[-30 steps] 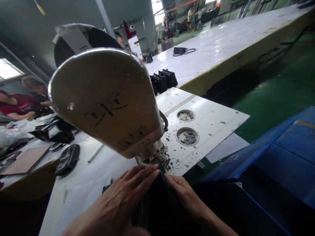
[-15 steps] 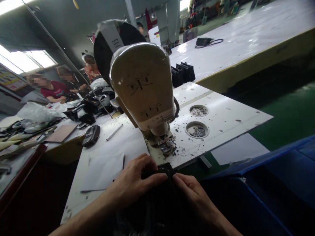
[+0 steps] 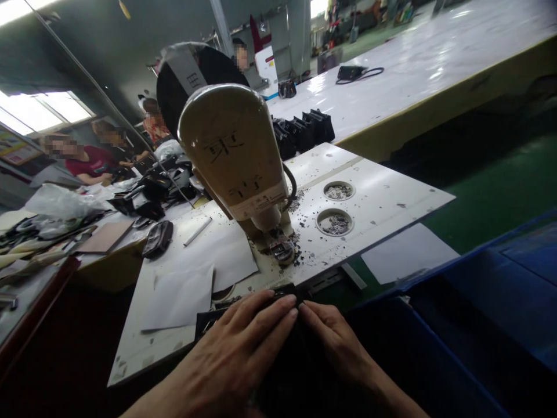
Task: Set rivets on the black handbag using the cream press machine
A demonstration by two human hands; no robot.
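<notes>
A black bag (image 3: 300, 342) is between my hands at the table's front edge; its lower part merges with the dark below. My left hand (image 3: 243, 342) lies over its top from the left, fingers straight and pressed together along the edge. My right hand (image 3: 335, 331) pinches the same edge from the other side, thumb and fingers close to the left fingertips. At left a corner with gold-coloured metal pokes out from under my left hand. Just beyond stands a beige sewing machine (image 3: 237, 151), its presser foot (image 3: 282, 251) over scattered dark scraps. Neither hand touches the foot.
Paper sheets (image 3: 180, 299), a white stick (image 3: 198, 231) and a dark pouch (image 3: 158, 239) lie left on the white tabletop (image 3: 387, 203). Two round scrap-filled holes are at right. Black bags (image 3: 319, 125) stand behind. A blue bin (image 3: 487, 296) is at right; people sit far left.
My left hand has gone from a bent thumb-and-finger grip to straight fingers laid along the bag's edge. The view has shifted slightly, and the gold-trimmed corner now shows at left.
</notes>
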